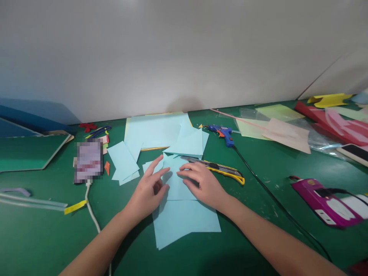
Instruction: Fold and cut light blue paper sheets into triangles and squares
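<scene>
Several light blue paper sheets lie overlapping in front of me on the green table. My left hand is over their left side, its fingers apart and curved, with nothing held. My right hand rests at the right of the upper sheet, fingers bent and spread, fingertips at the paper. Just beyond my right hand lies a yellow utility knife, its blade end reaching over the paper. More blue pieces lie to the left, and a folded-looking blue stack sits behind my hands.
A large blue sheet lies near the wall. To the right are a blue glue gun with a black cord, coloured papers and a magenta power strip. A pixelated device with a white cable lies left.
</scene>
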`<act>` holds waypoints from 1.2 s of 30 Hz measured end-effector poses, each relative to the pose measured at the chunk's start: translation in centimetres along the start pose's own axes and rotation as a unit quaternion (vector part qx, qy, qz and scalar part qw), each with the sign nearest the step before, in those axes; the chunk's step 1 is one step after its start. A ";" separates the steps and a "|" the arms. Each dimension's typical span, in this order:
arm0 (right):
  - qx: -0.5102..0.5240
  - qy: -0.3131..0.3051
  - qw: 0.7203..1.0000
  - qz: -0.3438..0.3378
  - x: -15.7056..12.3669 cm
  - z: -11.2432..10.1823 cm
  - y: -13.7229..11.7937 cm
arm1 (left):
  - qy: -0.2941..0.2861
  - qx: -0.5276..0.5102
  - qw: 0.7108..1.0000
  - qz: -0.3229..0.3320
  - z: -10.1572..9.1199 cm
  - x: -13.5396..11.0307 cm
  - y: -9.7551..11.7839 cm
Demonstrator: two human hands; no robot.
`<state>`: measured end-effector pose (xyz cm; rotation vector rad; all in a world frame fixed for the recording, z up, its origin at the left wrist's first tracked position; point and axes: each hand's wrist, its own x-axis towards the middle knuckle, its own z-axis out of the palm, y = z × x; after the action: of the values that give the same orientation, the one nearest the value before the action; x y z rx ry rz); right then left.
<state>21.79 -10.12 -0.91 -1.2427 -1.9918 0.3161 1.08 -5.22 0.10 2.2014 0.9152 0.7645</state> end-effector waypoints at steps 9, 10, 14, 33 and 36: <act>-0.067 -0.054 0.996 -0.020 0.0 -0.1 -0.1 | -0.040 0.066 0.997 0.009 -0.3 0.2 0.3; -0.069 -0.056 0.996 -0.021 0.0 -0.1 -0.1 | -0.041 0.073 0.996 0.010 -0.3 0.2 0.3; -0.087 -0.060 0.994 -0.026 -0.1 -0.1 -0.1 | -0.042 0.107 0.993 0.038 -0.3 0.1 0.4; -0.101 -0.070 0.992 -0.040 -0.1 -0.1 0.0 | -0.042 0.148 0.979 0.134 -1.0 0.5 -0.5; -0.098 -0.071 0.992 -0.041 -0.1 -0.2 0.1 | -0.069 0.119 0.983 0.125 -1.6 0.7 -0.7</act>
<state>22.02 -10.22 -0.89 -1.2854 -2.2331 0.1744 0.12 -3.80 0.81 2.5794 0.6997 0.6298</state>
